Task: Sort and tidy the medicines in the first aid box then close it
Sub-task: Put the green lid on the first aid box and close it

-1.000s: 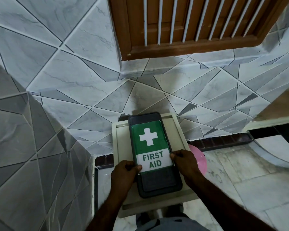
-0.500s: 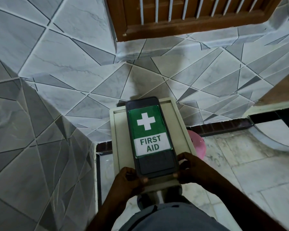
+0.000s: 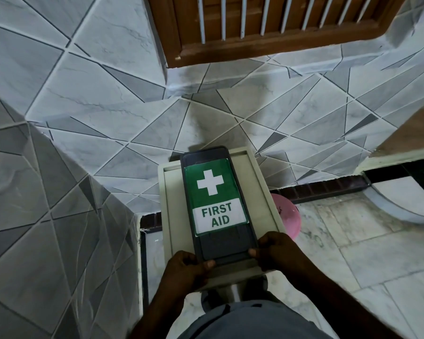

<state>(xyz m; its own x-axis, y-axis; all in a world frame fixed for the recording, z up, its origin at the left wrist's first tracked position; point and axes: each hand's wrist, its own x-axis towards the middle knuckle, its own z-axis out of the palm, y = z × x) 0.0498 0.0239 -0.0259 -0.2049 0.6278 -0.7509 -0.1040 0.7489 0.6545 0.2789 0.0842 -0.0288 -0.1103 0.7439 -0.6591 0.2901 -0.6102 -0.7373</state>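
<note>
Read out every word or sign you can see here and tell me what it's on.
"FIRST AID": on the white lower band of the green label, on the lid of the dark first aid box.
White cross sign: on the green upper part of the same label.
No other writing is visible.

The first aid box [image 3: 219,206] bears a green label [image 3: 214,195] with a white cross above the words "FIRST AID" on its lid.

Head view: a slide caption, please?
Closed first aid box on a beige stand, its near end held by the left hand and right hand.
</note>
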